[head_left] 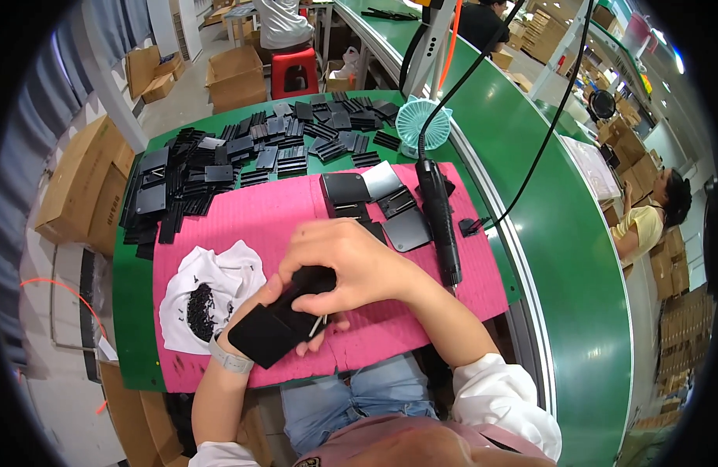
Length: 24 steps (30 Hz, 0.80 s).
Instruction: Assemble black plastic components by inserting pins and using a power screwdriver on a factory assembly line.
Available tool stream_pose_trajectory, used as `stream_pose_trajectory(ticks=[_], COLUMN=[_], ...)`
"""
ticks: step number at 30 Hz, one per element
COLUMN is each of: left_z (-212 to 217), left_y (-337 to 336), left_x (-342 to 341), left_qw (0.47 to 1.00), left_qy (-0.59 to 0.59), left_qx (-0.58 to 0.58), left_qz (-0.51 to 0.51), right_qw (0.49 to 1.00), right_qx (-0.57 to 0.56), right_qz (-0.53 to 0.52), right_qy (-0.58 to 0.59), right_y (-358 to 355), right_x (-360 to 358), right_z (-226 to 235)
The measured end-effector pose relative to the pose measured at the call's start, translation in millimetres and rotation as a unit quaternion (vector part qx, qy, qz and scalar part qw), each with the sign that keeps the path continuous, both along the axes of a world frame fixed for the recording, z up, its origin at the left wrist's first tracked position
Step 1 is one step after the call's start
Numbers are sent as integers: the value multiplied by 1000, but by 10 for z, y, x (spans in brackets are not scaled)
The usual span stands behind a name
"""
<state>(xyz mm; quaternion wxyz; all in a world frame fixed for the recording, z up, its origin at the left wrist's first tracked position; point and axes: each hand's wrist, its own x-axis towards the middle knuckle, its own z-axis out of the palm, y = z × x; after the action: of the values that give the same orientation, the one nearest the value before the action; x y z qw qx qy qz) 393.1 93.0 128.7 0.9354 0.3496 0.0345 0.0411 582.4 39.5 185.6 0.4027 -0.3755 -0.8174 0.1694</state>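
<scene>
Hands meet at the near edge of the pink mat: I see my left hand cupped shut under a black flat part, my right hand curled over its top, pinching it. Left, a white cloth of small screws. Right, a black electric screwdriver lies near the mat's edge. Far, stacked black plates crowd the green table.

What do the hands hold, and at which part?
Both hold one black part: left hand under its lower end, right hand over its upper end.
</scene>
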Motion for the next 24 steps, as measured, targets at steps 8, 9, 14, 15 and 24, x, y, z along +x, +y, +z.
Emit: stream_pose_trajectory(ticks=[8,9,14,15,24], left_z=[106,-30,-32,-52,-275], left_y=[9,63,14,20,87], left_x=[104,50,85,74,-31], left_qw=[948,948,944,943,964], left_qy=[-30,-77,-75,-73,-119], left_qx=[-165,-160,-73,-76,-105], left_qz=[271,263,313,314,213], right_qw=[950,958,961,961,977], right_qx=[34,14,-40,-43,23], right_qz=[-279,-258,-269,-268,-212], right_qy=[137,125,52,52,7], right_y=[-68,-49,-5,-1,-20], right_x=[-79,-135,-364,-372,-327], right_z=[-44,-75,-335,-351,-336])
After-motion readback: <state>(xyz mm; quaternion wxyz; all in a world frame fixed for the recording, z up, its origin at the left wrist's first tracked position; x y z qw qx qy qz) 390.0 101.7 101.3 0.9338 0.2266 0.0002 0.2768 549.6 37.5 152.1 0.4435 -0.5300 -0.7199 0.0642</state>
